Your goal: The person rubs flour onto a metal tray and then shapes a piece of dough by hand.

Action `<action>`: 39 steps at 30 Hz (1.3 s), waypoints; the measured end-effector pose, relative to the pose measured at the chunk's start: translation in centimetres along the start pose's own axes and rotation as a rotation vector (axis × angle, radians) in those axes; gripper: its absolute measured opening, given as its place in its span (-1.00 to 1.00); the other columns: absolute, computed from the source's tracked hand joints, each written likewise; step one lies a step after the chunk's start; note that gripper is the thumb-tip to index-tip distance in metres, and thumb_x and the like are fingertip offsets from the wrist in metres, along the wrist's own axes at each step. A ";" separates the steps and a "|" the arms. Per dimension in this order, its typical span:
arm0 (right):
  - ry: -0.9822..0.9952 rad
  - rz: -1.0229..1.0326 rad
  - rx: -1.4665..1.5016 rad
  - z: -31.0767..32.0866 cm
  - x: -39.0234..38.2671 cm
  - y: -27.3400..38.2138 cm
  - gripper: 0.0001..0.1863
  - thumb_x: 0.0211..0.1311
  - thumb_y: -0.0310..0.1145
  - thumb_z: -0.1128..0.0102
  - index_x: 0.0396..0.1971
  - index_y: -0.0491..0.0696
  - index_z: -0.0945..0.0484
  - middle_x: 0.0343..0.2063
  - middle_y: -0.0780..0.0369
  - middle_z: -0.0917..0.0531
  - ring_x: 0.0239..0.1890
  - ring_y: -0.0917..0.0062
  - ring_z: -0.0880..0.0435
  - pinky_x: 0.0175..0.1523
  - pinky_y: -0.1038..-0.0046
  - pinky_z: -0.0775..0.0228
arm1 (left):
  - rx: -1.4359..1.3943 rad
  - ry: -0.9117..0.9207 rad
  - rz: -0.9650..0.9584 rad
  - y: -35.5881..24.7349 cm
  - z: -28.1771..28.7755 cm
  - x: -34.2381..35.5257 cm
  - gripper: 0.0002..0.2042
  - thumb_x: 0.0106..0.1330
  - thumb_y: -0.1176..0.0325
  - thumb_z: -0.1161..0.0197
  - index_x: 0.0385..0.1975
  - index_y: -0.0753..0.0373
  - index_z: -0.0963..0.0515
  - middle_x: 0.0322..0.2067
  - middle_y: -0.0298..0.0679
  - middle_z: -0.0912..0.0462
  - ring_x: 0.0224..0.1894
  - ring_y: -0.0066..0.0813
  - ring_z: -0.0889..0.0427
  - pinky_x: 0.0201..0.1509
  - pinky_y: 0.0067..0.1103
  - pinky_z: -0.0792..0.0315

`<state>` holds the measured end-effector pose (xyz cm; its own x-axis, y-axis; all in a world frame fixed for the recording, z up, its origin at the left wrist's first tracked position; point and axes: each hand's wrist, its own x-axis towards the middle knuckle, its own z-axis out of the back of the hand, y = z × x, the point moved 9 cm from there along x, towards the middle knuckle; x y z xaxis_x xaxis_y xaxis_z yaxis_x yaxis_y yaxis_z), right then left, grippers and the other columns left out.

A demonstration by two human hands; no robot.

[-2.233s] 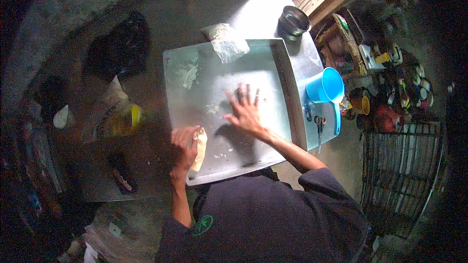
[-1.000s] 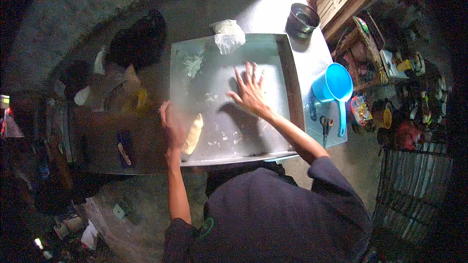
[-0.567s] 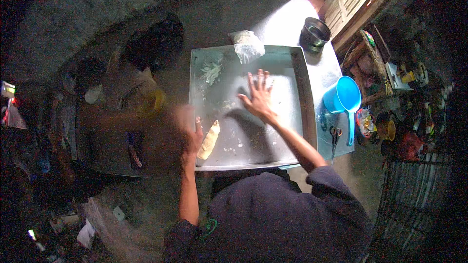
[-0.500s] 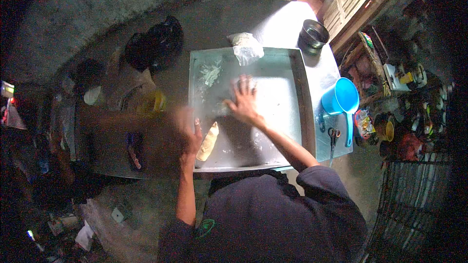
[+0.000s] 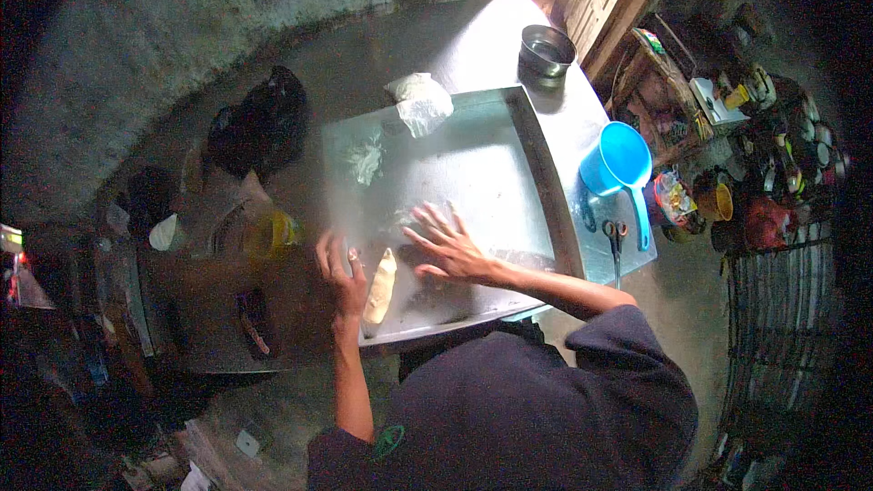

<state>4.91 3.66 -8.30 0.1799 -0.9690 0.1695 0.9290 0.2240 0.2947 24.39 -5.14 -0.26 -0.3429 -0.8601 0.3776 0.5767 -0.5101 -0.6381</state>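
Note:
Flat on the shallow metal tray [image 5: 556,184], my right hand [image 5: 455,253] lies with its fingers spread and nothing in it. My left hand [image 5: 343,275] is at the tray's left edge, fingers loosely bent and apart, holding nothing I can see. Between the two hands rests a pale tapered roll of dough [image 5: 380,291], close beside the left hand, its narrow end pointing away from me. A smear of white flour [image 5: 366,160] marks the tray's far left part. At the far edge sits a clear plastic bag of white powder [image 5: 421,107].
A blue dipper [image 5: 607,168] and scissors [image 5: 616,236] are right of the tray. Beyond them stands a dark round pan [image 5: 547,53]. On the left are a black plastic bag [image 5: 259,127] and a yellow container [image 5: 275,232]. Cluttered shelves [image 5: 668,100] line the right side.
My right hand has come back toward me across the tray. My left hand, partly blurred before, now shows clearly near the dough roll. The whole view has turned somewhat.

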 end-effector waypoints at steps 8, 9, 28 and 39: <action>-0.063 -0.229 0.010 1.0 6.9 -5.8 0.02 0.34 0.30 0.10 0.43 -0.33 0.01 0.47 -0.16 0.06 0.55 -0.01 0.25 0.50 -0.20 0.39 | -0.028 -0.045 0.061 0.1 0.0 0.2 -0.66 0.31 0.47 -0.15 0.09 0.30 -0.48 0.19 -0.05 -0.39 0.29 -0.04 -0.34 0.41 -0.24 -0.19; 0.049 -0.077 0.020 -0.3 6.7 -2.0 -0.02 0.40 0.27 0.17 0.43 -0.32 0.02 0.46 -0.17 0.03 0.54 0.00 0.19 0.52 -0.14 0.38 | 0.005 -0.038 0.065 0.2 0.5 0.1 -0.66 0.33 0.45 -0.14 0.11 0.33 -0.47 0.20 -0.01 -0.38 0.28 -0.01 -0.35 0.40 -0.22 -0.21; -0.039 -0.264 0.029 1.6 1.0 -7.3 0.09 0.22 0.37 -0.01 0.43 -0.27 -0.06 0.49 -0.12 0.07 0.56 0.06 0.24 0.49 -0.22 0.46 | -0.032 0.006 0.011 0.0 0.6 -0.2 -0.65 0.39 0.39 -0.14 0.13 0.35 -0.44 0.17 0.07 -0.38 0.26 0.07 -0.36 0.36 -0.19 -0.25; 0.074 -0.119 -0.014 0.7 -1.4 -2.8 0.10 0.24 0.43 0.10 0.48 -0.18 0.02 0.50 -0.09 0.07 0.57 0.12 0.28 0.50 -0.21 0.60 | -0.022 -0.006 0.025 0.0 0.9 -0.5 -0.66 0.37 0.43 -0.15 0.12 0.35 -0.46 0.18 0.04 -0.37 0.25 0.06 -0.38 0.35 -0.19 -0.27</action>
<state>1.84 4.43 -8.71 0.0908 -0.9938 0.0644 0.9494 0.1059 0.2956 25.28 -4.71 0.12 -0.3243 -0.8724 0.3656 0.5683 -0.4887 -0.6620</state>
